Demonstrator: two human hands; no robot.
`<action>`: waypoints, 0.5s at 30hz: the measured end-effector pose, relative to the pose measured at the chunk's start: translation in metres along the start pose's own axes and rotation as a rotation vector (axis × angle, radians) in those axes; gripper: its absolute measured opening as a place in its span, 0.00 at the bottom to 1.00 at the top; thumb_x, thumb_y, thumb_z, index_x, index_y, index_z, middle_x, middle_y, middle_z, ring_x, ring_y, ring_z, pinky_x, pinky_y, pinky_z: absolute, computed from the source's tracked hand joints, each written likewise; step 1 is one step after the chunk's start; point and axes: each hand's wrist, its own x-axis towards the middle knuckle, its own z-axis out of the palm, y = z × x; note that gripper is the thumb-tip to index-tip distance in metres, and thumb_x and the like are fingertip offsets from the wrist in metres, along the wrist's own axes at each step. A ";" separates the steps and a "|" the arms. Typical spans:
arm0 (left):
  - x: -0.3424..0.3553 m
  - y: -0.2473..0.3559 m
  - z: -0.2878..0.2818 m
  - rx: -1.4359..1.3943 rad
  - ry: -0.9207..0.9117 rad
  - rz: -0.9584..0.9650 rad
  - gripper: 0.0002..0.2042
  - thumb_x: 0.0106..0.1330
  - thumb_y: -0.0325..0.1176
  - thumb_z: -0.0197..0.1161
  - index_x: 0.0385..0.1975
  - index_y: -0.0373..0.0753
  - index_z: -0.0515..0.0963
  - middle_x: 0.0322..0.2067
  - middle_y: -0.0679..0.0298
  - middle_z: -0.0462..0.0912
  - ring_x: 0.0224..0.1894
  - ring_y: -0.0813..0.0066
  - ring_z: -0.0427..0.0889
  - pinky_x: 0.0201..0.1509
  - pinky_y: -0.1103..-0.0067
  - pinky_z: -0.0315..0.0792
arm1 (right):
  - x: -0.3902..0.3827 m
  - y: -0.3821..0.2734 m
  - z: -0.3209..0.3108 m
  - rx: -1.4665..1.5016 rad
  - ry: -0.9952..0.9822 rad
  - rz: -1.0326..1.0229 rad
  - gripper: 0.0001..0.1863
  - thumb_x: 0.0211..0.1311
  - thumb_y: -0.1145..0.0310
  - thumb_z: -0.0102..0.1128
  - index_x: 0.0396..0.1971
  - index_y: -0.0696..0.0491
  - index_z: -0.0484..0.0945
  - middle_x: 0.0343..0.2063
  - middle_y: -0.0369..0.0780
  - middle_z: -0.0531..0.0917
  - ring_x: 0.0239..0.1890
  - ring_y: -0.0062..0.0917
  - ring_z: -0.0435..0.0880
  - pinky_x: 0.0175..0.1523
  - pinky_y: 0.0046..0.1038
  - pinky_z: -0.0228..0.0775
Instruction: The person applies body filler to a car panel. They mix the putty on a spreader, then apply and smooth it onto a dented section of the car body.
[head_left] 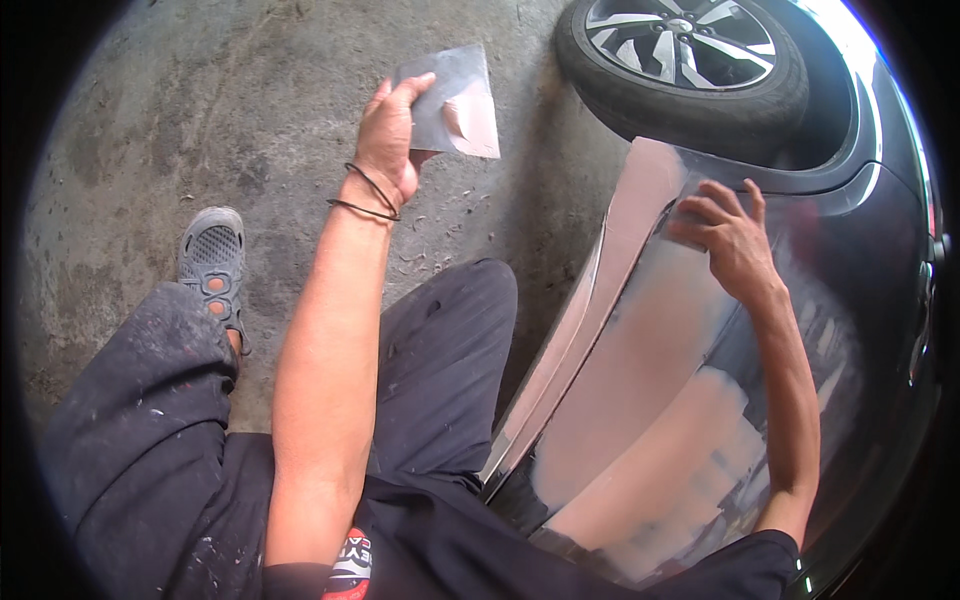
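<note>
One flat grey mixing plate with pinkish paste on it is clamped in the left hand's fingers above the concrete floor. The right hand is at the dark car's pink-patched body panel, near the alloy wheel, fingers bent; whether they grip anything, I cannot tell.

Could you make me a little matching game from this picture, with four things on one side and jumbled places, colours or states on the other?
1. flat plate
2. wheel
3. shoe
4. wristband

A. grey, with small holes
B. thin, dark and looped
C. gripped in the left hand
D. at the picture's upper right

Pairs: 1-C, 2-D, 3-A, 4-B.
</note>
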 end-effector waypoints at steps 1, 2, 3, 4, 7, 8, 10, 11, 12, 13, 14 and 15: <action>-0.005 -0.009 0.012 -0.004 -0.009 -0.009 0.19 0.75 0.39 0.67 0.61 0.42 0.76 0.51 0.59 0.85 0.53 0.67 0.89 0.53 0.64 0.90 | -0.010 0.000 -0.007 0.024 0.107 0.026 0.39 0.60 0.91 0.57 0.58 0.29 0.92 0.66 0.26 0.84 0.79 0.27 0.69 0.86 0.63 0.38; -0.013 -0.014 0.024 0.009 -0.027 -0.055 0.19 0.76 0.39 0.66 0.62 0.42 0.75 0.51 0.59 0.86 0.53 0.67 0.89 0.52 0.64 0.90 | -0.011 -0.009 -0.018 0.028 0.149 0.058 0.36 0.63 0.90 0.58 0.61 0.33 0.91 0.67 0.29 0.84 0.78 0.31 0.71 0.87 0.58 0.42; -0.020 -0.020 0.036 0.022 -0.043 -0.100 0.19 0.77 0.39 0.65 0.62 0.42 0.75 0.51 0.59 0.86 0.53 0.67 0.89 0.52 0.65 0.90 | -0.010 -0.017 -0.022 0.029 0.152 0.059 0.36 0.63 0.90 0.58 0.61 0.33 0.91 0.67 0.29 0.84 0.78 0.31 0.71 0.87 0.58 0.42; -0.023 -0.031 0.050 -0.019 -0.114 -0.123 0.19 0.78 0.40 0.65 0.63 0.43 0.75 0.53 0.61 0.85 0.53 0.68 0.89 0.50 0.68 0.91 | -0.011 -0.023 -0.025 0.234 0.304 0.026 0.34 0.65 0.88 0.59 0.63 0.35 0.89 0.68 0.31 0.83 0.78 0.34 0.72 0.86 0.54 0.46; -0.040 -0.063 0.092 -0.212 -0.251 -0.156 0.19 0.80 0.41 0.63 0.65 0.44 0.73 0.56 0.61 0.84 0.55 0.68 0.89 0.53 0.67 0.91 | -0.007 -0.066 -0.032 0.816 0.551 -0.030 0.29 0.75 0.82 0.59 0.71 0.42 0.82 0.71 0.42 0.79 0.75 0.40 0.75 0.80 0.42 0.66; -0.049 -0.063 0.105 -0.300 -0.225 -0.171 0.19 0.80 0.42 0.63 0.64 0.44 0.73 0.56 0.61 0.84 0.56 0.68 0.88 0.55 0.65 0.90 | -0.003 -0.084 -0.036 0.910 0.575 -0.036 0.29 0.75 0.83 0.58 0.72 0.43 0.81 0.72 0.42 0.78 0.75 0.40 0.75 0.79 0.41 0.68; -0.072 -0.047 0.121 -0.440 -0.124 -0.249 0.16 0.80 0.43 0.62 0.61 0.44 0.75 0.56 0.62 0.85 0.59 0.67 0.87 0.58 0.64 0.87 | 0.004 -0.111 -0.033 1.029 0.669 -0.034 0.31 0.76 0.86 0.55 0.73 0.44 0.80 0.72 0.43 0.76 0.75 0.38 0.75 0.79 0.37 0.70; -0.072 -0.048 0.119 -0.442 -0.120 -0.249 0.16 0.80 0.43 0.62 0.61 0.44 0.75 0.56 0.62 0.85 0.59 0.67 0.87 0.58 0.64 0.87 | 0.004 -0.111 -0.026 1.029 0.666 -0.037 0.31 0.76 0.86 0.55 0.73 0.44 0.80 0.72 0.43 0.76 0.75 0.38 0.75 0.79 0.37 0.70; -0.070 -0.050 0.116 -0.475 -0.085 -0.275 0.16 0.80 0.43 0.62 0.61 0.43 0.75 0.55 0.61 0.85 0.57 0.66 0.88 0.57 0.65 0.87 | 0.002 -0.105 -0.018 0.986 0.628 -0.004 0.32 0.75 0.87 0.56 0.73 0.43 0.80 0.71 0.43 0.77 0.75 0.40 0.76 0.78 0.38 0.71; -0.065 -0.051 0.115 -0.508 -0.055 -0.300 0.16 0.80 0.42 0.62 0.60 0.43 0.76 0.54 0.61 0.86 0.56 0.66 0.88 0.56 0.65 0.87 | -0.002 -0.095 -0.012 0.939 0.593 0.029 0.33 0.73 0.88 0.56 0.72 0.43 0.81 0.71 0.43 0.77 0.74 0.41 0.76 0.77 0.39 0.71; -0.058 -0.047 0.105 -0.532 -0.105 -0.322 0.16 0.79 0.41 0.62 0.60 0.41 0.75 0.53 0.61 0.86 0.54 0.64 0.90 0.58 0.62 0.88 | -0.005 -0.083 -0.004 0.773 0.486 0.025 0.37 0.67 0.90 0.59 0.70 0.39 0.83 0.70 0.39 0.79 0.75 0.41 0.74 0.79 0.43 0.68; -0.050 -0.044 0.097 -0.532 -0.102 -0.317 0.16 0.79 0.41 0.62 0.60 0.41 0.75 0.53 0.61 0.86 0.54 0.64 0.90 0.58 0.62 0.88 | -0.006 -0.077 0.006 0.774 0.488 0.019 0.37 0.67 0.90 0.59 0.70 0.39 0.83 0.70 0.39 0.79 0.75 0.41 0.74 0.79 0.43 0.68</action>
